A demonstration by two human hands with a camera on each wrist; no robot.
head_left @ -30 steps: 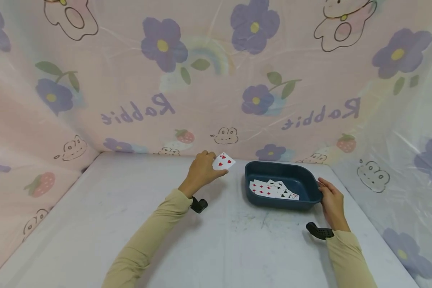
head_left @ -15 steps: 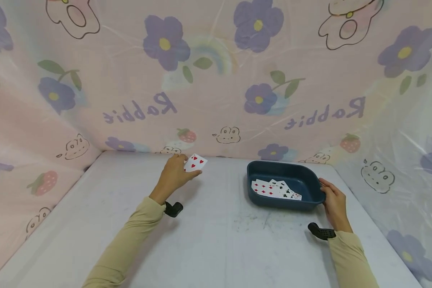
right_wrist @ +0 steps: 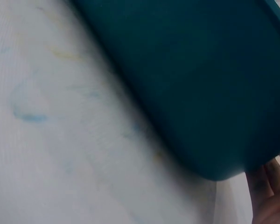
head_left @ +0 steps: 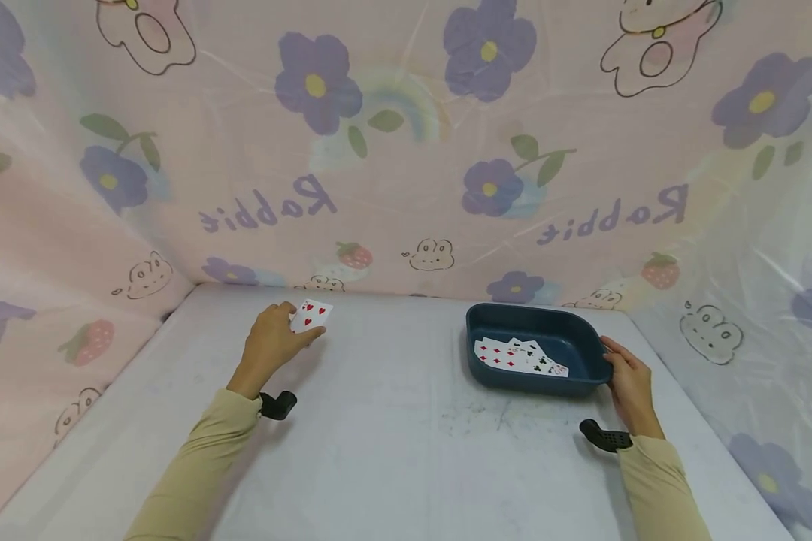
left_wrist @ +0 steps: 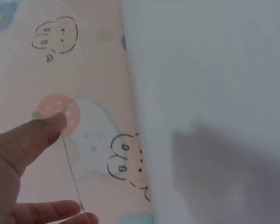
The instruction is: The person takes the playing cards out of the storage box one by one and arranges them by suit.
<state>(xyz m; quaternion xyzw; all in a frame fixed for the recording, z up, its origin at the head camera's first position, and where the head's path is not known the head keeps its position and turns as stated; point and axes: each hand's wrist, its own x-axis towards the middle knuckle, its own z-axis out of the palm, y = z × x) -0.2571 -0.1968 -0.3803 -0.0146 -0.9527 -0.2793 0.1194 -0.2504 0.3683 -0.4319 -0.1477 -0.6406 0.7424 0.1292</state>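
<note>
A playing card (head_left: 311, 315) showing red hearts is pinched between the thumb and fingers of my left hand (head_left: 271, 344), raised over the left half of the table. In the left wrist view the card (left_wrist: 72, 162) appears edge-on as a thin line from thumb to fingertips. My right hand (head_left: 631, 387) grips the right end of a dark blue plastic tub (head_left: 531, 383). Several face-up playing cards (head_left: 514, 355), diamonds and clubs among them, lie overlapping inside it. The right wrist view shows the tub's outer wall (right_wrist: 191, 84), with fingers (right_wrist: 261, 184) against its corner.
A white-covered table (head_left: 379, 451) carries everything, with faint smudges in front of the tub. Pinkish printed curtain (head_left: 392, 188) rises along its back and sides. Black wrist mounts (head_left: 279, 406) stick out from both sleeves.
My left hand has moved left across the table with the card still pinched, away from the tub. The right hand and tub stay in place; the head view has shifted slightly.
</note>
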